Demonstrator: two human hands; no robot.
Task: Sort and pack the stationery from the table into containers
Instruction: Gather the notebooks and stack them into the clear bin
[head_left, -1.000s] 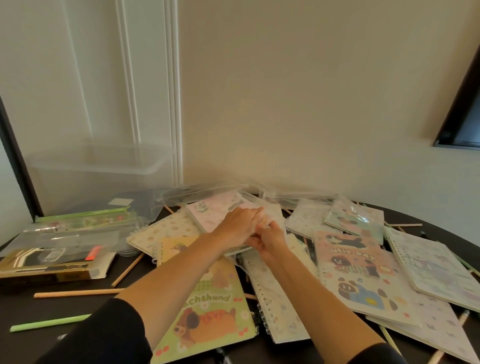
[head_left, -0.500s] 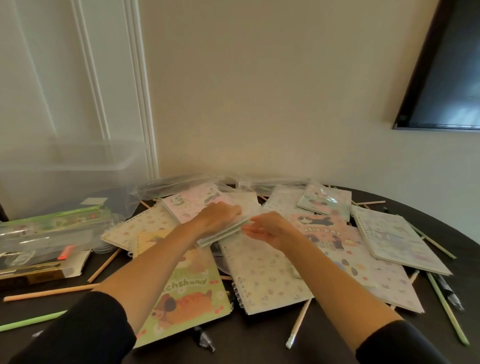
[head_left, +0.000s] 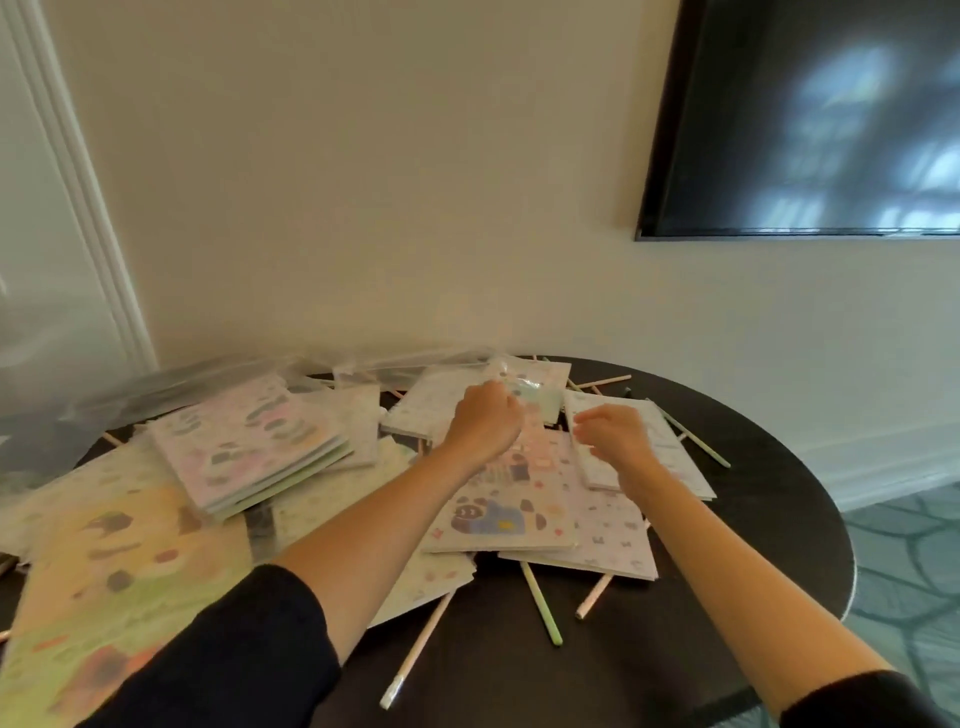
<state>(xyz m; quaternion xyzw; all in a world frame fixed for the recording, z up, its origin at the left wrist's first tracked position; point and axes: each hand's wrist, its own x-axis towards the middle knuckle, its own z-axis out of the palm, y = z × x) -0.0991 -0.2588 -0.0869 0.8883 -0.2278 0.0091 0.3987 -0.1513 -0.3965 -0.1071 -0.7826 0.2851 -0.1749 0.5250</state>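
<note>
Step in hand, as a judgement: sorting, gathering notebooks into one pile. Nothing visibly packed yet.

Nearest, in front of the pink bear notebook (head_left: 498, 499), loose pencils lie on the dark round table (head_left: 753, 545): a white pencil (head_left: 418, 649), a green pencil (head_left: 540, 603) and a pink pencil (head_left: 593, 597), the last two partly tucked under notebooks. Left of the pink bear notebook lies a big yellow-green notebook (head_left: 114, 571), blurred. Behind that sits a stack of notebooks (head_left: 249, 441), edges roughly squared.

The left hand (head_left: 485, 423) is over the far end of the pink bear notebook, fingers curled tight against the near edge of a plastic-wrapped mint notebook (head_left: 537, 387). Cannot tell whether it pinches the wrapper; too much blur. The right hand (head_left: 615, 436), just right of the pink bear notebook, hovers over a white notebook (head_left: 670, 441), fingers loosely bent, gripping nothing visible.

The next move likely calls for a firm pinch on the wrapped notebook, a lift clear of those beneath, then a carry left to the stack. The glossy wrapper looks slippery.

Far left of the pink bear notebook is clear plastic (head_left: 47, 415), probably a container, too blurred to confirm. A dark screen (head_left: 805, 119) hangs on the wall behind.
</note>
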